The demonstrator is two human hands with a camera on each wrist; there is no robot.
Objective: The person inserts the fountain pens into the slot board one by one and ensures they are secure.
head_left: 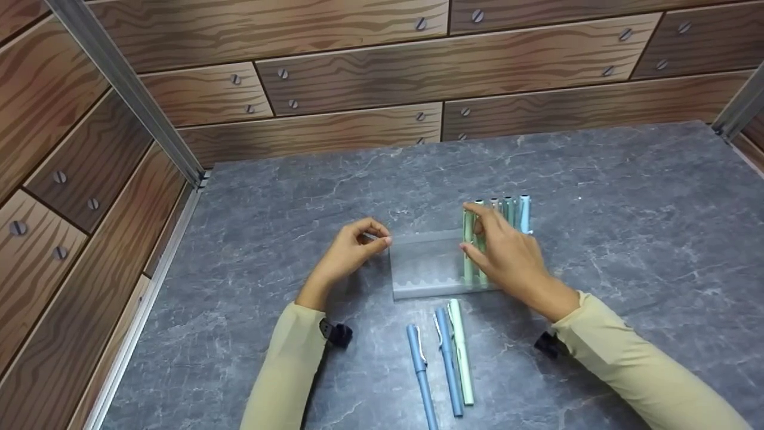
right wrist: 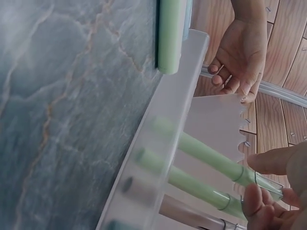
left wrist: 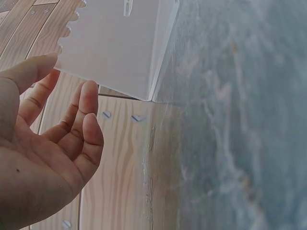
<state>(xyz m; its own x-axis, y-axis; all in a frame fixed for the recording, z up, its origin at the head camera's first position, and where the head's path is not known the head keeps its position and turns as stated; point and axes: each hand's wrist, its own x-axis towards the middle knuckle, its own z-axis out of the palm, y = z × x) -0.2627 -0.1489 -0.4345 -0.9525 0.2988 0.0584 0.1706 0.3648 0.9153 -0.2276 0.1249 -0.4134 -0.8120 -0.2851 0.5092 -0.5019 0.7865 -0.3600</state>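
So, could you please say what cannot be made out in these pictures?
Head: lower end of the leftmost blue pen, cut off by the bottom edge.
Head: lower parts of the dark green pen and light blue pen, behind the right hand.
Left wrist: rest of the rack, cut off by the top edge.
Right wrist: lower end of the green pen, blurred by the frosted lip.
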